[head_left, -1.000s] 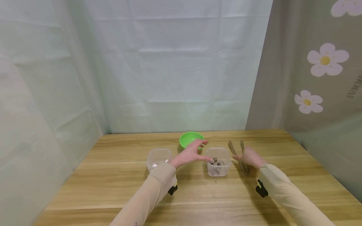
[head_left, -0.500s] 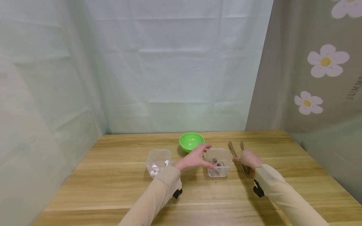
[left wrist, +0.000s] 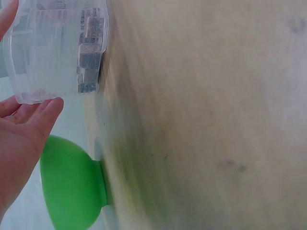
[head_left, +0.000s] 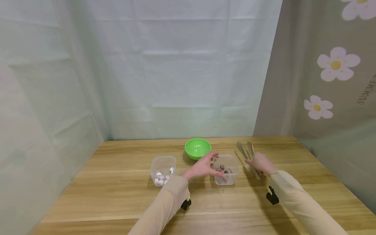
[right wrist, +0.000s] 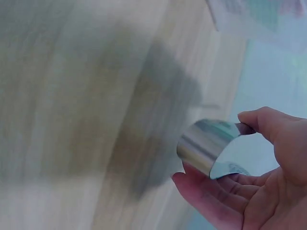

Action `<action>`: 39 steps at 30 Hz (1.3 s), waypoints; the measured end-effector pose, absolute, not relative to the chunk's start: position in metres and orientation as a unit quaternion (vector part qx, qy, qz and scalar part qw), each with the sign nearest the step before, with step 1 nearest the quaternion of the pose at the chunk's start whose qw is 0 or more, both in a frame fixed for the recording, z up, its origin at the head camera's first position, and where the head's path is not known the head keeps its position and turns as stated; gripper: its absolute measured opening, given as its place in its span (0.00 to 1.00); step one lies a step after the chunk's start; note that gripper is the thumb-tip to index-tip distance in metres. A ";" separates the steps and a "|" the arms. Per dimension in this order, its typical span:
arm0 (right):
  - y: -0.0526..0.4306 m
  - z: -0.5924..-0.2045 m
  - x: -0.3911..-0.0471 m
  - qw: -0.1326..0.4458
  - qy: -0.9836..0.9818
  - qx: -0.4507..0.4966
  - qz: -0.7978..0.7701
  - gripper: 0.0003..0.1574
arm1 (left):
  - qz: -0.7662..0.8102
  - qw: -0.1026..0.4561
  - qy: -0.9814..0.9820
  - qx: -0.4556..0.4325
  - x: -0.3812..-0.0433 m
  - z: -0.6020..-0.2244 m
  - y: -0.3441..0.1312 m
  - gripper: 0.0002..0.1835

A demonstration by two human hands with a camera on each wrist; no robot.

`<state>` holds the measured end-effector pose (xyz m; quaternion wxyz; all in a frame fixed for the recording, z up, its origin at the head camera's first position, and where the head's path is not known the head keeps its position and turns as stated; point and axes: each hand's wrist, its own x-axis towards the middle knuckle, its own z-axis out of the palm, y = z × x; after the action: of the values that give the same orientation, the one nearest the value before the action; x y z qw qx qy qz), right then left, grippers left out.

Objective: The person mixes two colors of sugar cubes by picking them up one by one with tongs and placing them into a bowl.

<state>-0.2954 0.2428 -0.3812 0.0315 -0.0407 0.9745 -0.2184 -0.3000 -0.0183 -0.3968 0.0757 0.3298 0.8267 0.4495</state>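
Note:
In the head view my left hand (head_left: 202,168) grips the left side of a clear plastic container (head_left: 230,179), fingers at the far side and thumb at the near side. Small dark brown cubes (left wrist: 91,60) lie along its bottom, seen through the wall in the left wrist view. My right hand (head_left: 262,163) holds metal tongs (head_left: 242,149) to the right of that container, arms pointing away from me. The right wrist view shows the curved bend of the tongs (right wrist: 204,148) between thumb and fingers, raised over its shadow.
A green bowl (head_left: 197,148) stands behind the left hand. Left of it is a second clear container (head_left: 163,160) with several white pieces (head_left: 161,179). All stand on a wooden table (head_left: 117,195), with pale curtains (head_left: 188,81) behind.
My left hand has come down and forward onto the container with the brown cubes. My right hand has taken hold of the tongs and lifted them off the table, their arms closer together.

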 end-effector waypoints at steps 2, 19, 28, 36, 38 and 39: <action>0.244 -0.378 -0.294 0.025 0.972 -0.044 -0.228 0.23 | 0.458 0.079 0.822 0.330 -0.300 -0.398 -0.019 0.49; 0.260 -0.361 -0.288 -0.085 0.957 -0.134 -0.245 0.31 | 0.477 0.079 0.815 0.320 -0.302 -0.404 -0.022 0.47; 0.265 -0.346 -0.280 -0.055 0.960 -0.164 -0.221 0.31 | 0.471 0.082 0.818 0.319 -0.307 -0.403 -0.021 0.47; 0.267 -0.324 -0.271 0.009 0.957 -0.225 -0.182 0.41 | 0.472 0.083 0.817 0.320 -0.308 -0.403 -0.021 0.49; 0.263 -0.319 -0.268 0.006 0.958 -0.243 -0.154 0.37 | 0.474 0.085 0.816 0.320 -0.308 -0.403 -0.021 0.49; 0.261 -0.316 -0.267 0.000 0.957 -0.256 -0.138 0.32 | 0.475 0.086 0.815 0.320 -0.308 -0.403 -0.021 0.49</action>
<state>-0.2670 0.2606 -0.3162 0.0001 -0.2555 0.9569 -0.1381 -0.3082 -0.0211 -0.4025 0.0859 0.3198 0.8155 0.4747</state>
